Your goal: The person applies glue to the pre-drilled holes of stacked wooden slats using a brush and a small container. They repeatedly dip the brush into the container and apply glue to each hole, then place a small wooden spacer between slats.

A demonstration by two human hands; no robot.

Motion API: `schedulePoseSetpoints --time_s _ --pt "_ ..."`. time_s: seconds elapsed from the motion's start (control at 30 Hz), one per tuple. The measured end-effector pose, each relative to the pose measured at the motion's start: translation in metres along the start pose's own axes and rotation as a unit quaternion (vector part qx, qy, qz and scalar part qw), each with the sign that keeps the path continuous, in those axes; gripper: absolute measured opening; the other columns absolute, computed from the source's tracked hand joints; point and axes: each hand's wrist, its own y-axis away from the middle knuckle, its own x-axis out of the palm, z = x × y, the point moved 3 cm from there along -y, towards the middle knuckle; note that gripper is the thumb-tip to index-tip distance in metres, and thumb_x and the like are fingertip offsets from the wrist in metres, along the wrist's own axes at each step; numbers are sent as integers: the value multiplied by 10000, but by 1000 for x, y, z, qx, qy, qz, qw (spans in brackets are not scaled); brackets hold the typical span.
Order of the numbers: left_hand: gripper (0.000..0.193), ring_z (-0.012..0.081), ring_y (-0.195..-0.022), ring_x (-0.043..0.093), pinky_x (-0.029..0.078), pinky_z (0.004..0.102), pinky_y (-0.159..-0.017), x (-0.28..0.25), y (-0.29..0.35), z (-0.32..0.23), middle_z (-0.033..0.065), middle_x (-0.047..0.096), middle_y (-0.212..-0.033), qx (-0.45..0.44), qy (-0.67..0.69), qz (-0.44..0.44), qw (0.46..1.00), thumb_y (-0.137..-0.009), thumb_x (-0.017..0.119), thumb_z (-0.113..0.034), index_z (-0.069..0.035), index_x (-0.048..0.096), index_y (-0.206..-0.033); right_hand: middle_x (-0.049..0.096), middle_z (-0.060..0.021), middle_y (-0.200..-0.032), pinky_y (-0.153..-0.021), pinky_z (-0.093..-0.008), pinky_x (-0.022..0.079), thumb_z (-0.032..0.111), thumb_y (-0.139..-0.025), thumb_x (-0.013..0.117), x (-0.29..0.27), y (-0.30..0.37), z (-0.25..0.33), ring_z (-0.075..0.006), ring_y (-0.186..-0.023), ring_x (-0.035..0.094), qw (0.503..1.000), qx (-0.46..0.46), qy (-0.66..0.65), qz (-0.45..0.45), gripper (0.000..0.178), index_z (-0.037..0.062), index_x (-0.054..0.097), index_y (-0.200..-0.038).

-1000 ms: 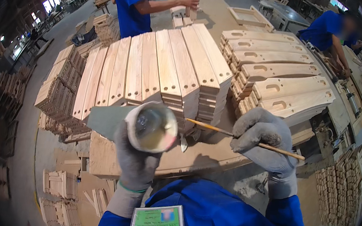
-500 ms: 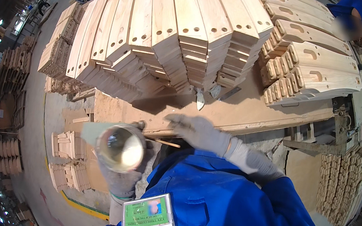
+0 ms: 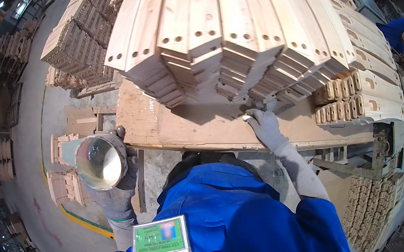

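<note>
My left hand (image 3: 126, 180), in a grey glove, is closed around a round container (image 3: 100, 161) tipped so its mouth faces me. The light inside makes its contents hard to tell; a pale green part shows along its left side. My right hand (image 3: 266, 129), also gloved, rests low over the tabletop (image 3: 191, 129), beside the foot of the stacked wooden pieces (image 3: 212, 51). Its fingertips are pinched on a small white piece (image 3: 248, 117), mostly hidden by the glove. Each stacked piece has two round holes near its end.
More wooden stacks stand at left (image 3: 79, 33). Slotted wooden parts (image 3: 363, 99) lie at the table's right end. Piled parts (image 3: 364, 208) stand low at right, others (image 3: 64, 184) low at left. Another person (image 3: 403, 35) in blue works at the far right.
My right hand has moved forward and right to the white piece and closed on it. My left hand has shifted left with the container. The view has shifted too.
</note>
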Motion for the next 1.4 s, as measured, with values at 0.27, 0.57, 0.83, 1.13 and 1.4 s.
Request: schedulePoseSetpoints --time_s 0.27,0.57,0.83,1.13,1.4 --pt "510 326 -1139 489 475 417 -934 -70 -42 4 269 345 -1372 -36 200 62 977 -921 480 -127 -22 270 -1375 650 -116 -920 -765 -369 468 258 -802 611 11 -4 60 -290 -892 603 980 167 -92 58 236 82 633 -957" --pt "500 266 -1006 585 545 364 -830 -113 -89 -7 276 390 -1342 37 89 50 994 -918 476 -93 -14 278 -1371 606 -167 -1036 -857 -436 423 157 -854 512 34 29 119 -326 -955 569 974 10 220 -59 340 52 561 -1174" --pt "495 316 -1041 570 528 419 -874 -144 -121 -5 258 381 -1357 -42 211 84 973 -945 445 -278 -68 302 -1369 611 -51 -984 -680 -243 475 62 -897 483 1 -5 162 -104 -759 542 823 348 -437 -101 364 4 498 -1256" --pt "691 275 -1030 597 524 365 -868 -140 -143 -9 226 532 -1200 190 -131 49 972 -712 714 13 -6 334 -1289 609 -37 -938 -674 -215 470 115 -906 544 -153 -95 299 -72 -755 534 945 122 -288 -97 347 -8 531 -1230" --pt "552 348 -1181 479 437 497 -964 -158 -160 14 265 370 -1364 117 -139 58 982 -938 369 -454 -68 400 -1331 597 -99 -787 -618 -296 462 132 -873 587 -155 -163 315 -192 -657 589 994 -8 -92 -53 237 17 606 -1080"
